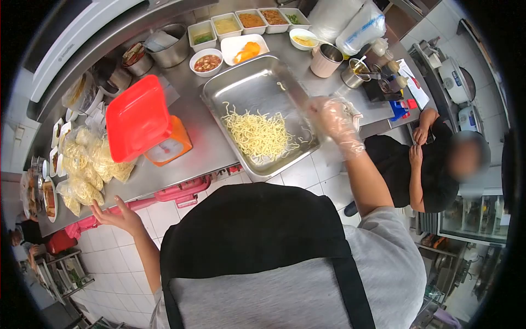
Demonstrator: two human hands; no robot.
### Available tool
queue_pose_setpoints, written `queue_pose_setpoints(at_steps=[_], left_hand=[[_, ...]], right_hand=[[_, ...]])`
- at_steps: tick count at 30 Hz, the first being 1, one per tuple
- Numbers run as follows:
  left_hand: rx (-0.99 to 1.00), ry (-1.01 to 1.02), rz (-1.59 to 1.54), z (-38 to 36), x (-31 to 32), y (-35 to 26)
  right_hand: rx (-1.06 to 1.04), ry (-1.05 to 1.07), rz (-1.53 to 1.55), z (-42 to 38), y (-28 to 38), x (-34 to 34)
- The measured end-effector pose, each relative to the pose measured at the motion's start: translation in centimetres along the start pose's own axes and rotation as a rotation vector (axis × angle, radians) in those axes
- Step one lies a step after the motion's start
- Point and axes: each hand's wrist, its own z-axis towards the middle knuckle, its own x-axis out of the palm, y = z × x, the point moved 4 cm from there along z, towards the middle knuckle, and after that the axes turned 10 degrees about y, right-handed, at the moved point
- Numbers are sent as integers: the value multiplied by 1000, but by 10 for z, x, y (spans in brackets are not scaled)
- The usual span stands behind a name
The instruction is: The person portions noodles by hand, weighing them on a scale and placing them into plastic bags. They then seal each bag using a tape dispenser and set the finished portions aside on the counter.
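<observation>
My left hand [119,217], bare with fingers apart, is beside the plastic bags of noodles [82,189] at the counter's left edge. My right hand [332,118] wears a clear plastic glove and is over the right rim of a metal tray [256,82]; its fingers are blurred, and I cannot tell whether they hold anything. A white cloth [350,109] shows just behind that hand. Loose yellow noodles [257,134] lie heaped in the tray's near half, with a few strands scattered toward its right side.
A kitchen scale [171,145] with a red pan [137,118] stands left of the tray. Behind the tray are a bowl of chopped sauce [207,63], a white dish [233,49] and several toppings containers [252,21]. A pink cup [326,61] stands right. A person [427,164] in black is at right.
</observation>
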Motion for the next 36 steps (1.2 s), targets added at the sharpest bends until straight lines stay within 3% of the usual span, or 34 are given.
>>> queue_pose_setpoints(at_steps=[2,3,4,5,7,8,10,13,16,18,19,21,23,25,28,31,34,36], left_hand=[[202,25,184,-13,4,-26],[202,53,4,-21,12,-41],[200,83,-177,-33,22,-64],[133,246,-380,-48,40,-78],[12,640,-683,-65,79,-124],[-187,769,-869,-73,95,-159],[-357,880,-860,-88,136,-196],[-349,893,-844,-117,190,-206],[-306,835,-989,-129,198,-211],[-284,804,-990,-133,196,-215],[-274,797,-993,-135,194,-218],[-251,788,-992,-133,195,-224],[-227,791,-975,-132,193,-221],[-219,822,-941,-129,197,-215],[-276,834,-1049,-126,192,-222],[-334,849,-1066,-123,191,-220],[-395,859,-1103,-126,192,-222],[-421,849,-1122,-126,187,-228]], right_hand=[[-195,143,86,12,19,13],[-325,234,75,24,31,15],[-288,292,-8,44,36,20],[-250,350,-93,66,43,23],[-141,170,-113,103,47,30],[-176,172,-88,135,46,51],[-163,149,-70,162,51,61],[-175,26,-218,154,37,67],[-157,-73,-290,129,-11,127],[-233,135,-286,82,-20,123],[-328,369,-282,42,-9,97],[-202,522,-37,-6,8,78],[-196,435,99,-17,23,86],[-184,146,281,-35,38,41],[-409,-179,290,-55,42,10],[-335,19,256,-69,27,21],[-384,41,308,-79,18,34],[-422,-100,305,-81,20,38]])
